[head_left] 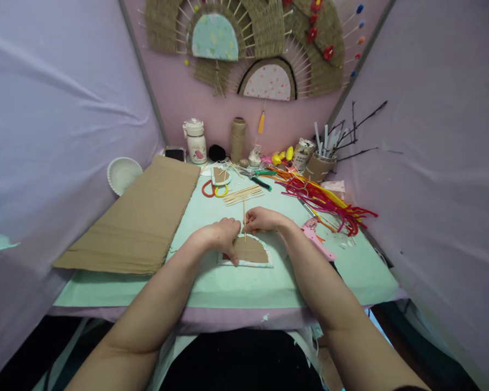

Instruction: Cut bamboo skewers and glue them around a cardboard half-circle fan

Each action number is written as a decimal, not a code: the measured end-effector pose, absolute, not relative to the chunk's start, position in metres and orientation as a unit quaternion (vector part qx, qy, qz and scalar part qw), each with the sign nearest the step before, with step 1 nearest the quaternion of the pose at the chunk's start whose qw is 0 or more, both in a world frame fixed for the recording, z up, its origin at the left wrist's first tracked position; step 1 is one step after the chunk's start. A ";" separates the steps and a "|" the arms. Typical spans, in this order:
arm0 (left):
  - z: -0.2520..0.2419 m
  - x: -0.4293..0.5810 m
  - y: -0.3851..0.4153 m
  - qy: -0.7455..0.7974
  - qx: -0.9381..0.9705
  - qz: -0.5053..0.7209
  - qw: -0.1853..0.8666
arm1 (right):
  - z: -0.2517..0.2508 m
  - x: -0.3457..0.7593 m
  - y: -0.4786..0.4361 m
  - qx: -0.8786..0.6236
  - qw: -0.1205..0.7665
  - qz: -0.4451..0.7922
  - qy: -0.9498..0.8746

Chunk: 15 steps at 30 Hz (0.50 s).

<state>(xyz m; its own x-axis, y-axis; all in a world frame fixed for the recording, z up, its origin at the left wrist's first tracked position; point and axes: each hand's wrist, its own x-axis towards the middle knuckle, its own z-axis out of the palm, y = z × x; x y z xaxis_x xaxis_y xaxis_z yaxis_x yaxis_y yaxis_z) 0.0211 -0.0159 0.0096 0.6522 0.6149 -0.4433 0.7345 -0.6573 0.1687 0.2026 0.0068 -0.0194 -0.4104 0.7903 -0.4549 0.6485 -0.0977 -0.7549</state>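
Note:
A brown cardboard half-circle [250, 251] with a pale fabric rim lies on the mint-green table [228, 285] in front of me. My left hand [222, 236] presses on its left side, fingers curled down onto it. My right hand [261, 220] is pinched on a thin wooden stick [245, 214] that stands nearly upright at the half-circle's curved top edge. Both hands almost meet above the piece.
A long corrugated cardboard sheet [140, 214] lies to the left, a white paper plate [123, 174] beyond it. A bundle of wooden sticks [242, 194], scissors [258, 178], coloured pipe cleaners [326, 198], a pink glue gun [315, 236], a twine spool [238, 139] and a flask [195, 141] sit farther back.

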 end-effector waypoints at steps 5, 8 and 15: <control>0.010 0.021 -0.016 0.381 0.891 -0.180 0.170 | -0.020 0.203 0.007 -0.540 0.068 0.507 -0.668; 0.011 0.021 -0.017 0.385 0.889 -0.179 0.172 | -0.021 0.203 0.007 -0.539 0.071 0.508 -0.668; 0.012 0.022 -0.017 0.381 0.890 -0.182 0.171 | -0.022 0.204 0.008 -0.539 0.071 0.508 -0.668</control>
